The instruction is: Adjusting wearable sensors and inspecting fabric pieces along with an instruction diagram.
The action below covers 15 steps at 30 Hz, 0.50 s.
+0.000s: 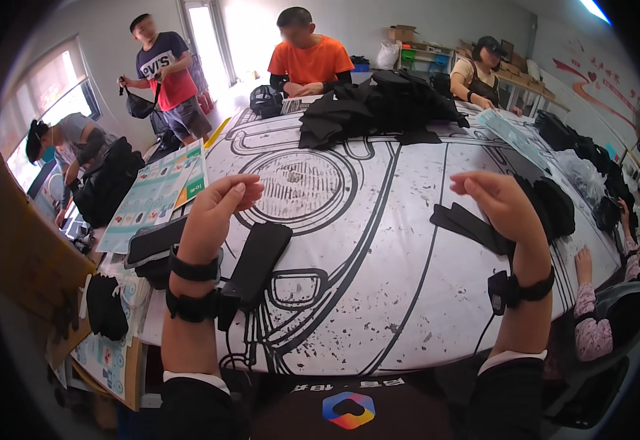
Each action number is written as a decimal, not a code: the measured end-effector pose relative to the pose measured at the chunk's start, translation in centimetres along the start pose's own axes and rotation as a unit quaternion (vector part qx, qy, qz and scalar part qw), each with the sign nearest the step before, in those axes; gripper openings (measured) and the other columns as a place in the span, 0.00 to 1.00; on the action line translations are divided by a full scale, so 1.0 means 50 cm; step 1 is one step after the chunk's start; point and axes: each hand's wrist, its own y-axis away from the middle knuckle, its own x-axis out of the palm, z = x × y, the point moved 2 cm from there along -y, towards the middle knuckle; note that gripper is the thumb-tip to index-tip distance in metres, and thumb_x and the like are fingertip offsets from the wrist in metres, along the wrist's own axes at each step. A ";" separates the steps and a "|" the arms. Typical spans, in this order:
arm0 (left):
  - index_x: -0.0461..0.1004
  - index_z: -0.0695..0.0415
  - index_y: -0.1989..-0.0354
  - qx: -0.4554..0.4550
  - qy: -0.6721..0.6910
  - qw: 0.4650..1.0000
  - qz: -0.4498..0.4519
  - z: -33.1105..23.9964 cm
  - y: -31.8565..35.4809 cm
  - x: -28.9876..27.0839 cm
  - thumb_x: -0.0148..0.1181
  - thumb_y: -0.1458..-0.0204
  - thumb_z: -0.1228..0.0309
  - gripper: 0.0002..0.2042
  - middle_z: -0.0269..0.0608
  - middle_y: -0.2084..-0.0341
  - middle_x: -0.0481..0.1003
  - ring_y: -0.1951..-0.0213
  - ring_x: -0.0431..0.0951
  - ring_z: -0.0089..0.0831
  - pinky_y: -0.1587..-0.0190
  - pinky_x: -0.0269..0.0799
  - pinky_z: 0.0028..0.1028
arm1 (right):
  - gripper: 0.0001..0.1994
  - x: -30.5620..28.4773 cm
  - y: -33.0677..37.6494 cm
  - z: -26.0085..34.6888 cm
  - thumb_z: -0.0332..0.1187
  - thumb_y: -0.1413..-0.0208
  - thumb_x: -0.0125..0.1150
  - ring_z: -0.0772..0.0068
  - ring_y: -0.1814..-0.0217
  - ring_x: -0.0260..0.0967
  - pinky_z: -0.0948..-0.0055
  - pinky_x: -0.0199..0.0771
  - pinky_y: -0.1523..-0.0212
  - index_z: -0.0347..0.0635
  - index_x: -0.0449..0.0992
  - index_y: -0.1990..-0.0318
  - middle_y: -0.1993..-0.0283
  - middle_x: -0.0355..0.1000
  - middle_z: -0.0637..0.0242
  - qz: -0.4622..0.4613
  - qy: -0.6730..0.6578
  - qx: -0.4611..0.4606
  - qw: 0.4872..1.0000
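Note:
My left hand [221,209] is raised over the left side of the table, fingers loosely bent and pointing right, with nothing in it. Across from it, my right hand [499,202] hovers with its fingers stretched to the left, also holding nothing. A long black flat piece [262,249] lies just right of my left wrist. Below my right hand are narrow black strips [474,227]. Beside that wrist sits a stack of black fabric pieces [553,209]. Both wrists wear black straps, with cables at each.
The white table cover [364,293] has black line drawings and worn spots. A large heap of black fabric [386,106] lies at the far side. Printed sheets [158,194] and a black bundle [107,183] are at left. Several people surround the table; a person's hand [584,265] rests at right.

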 end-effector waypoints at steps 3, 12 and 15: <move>0.70 0.64 0.55 -0.020 0.028 0.999 -0.033 0.022 0.032 0.006 0.43 0.43 0.71 0.13 0.43 0.63 0.75 0.60 0.75 0.27 0.54 0.68 0.25 | 0.14 -0.006 -0.052 -0.003 0.34 0.42 0.48 0.74 0.60 0.71 0.78 0.68 0.57 0.32 0.73 0.57 0.64 0.75 0.60 -0.008 -0.004 -0.010 1.000; 0.70 0.66 0.56 -0.099 0.080 0.992 -0.026 0.083 0.106 0.001 0.45 0.44 0.72 0.12 0.44 0.64 0.75 0.60 0.75 0.28 0.54 0.69 0.25 | 0.13 0.058 -0.198 -0.038 0.34 0.43 0.50 0.75 0.57 0.69 0.78 0.67 0.53 0.32 0.73 0.59 0.63 0.73 0.63 0.043 -0.099 0.034 0.994; 0.70 0.66 0.56 -0.087 0.118 0.989 0.004 0.079 0.088 0.034 0.45 0.44 0.72 0.12 0.45 0.63 0.74 0.60 0.75 0.29 0.53 0.68 0.25 | 0.12 0.073 -0.191 -0.085 0.32 0.43 0.51 0.76 0.58 0.69 0.79 0.67 0.53 0.31 0.73 0.60 0.63 0.73 0.63 0.056 -0.177 0.039 0.982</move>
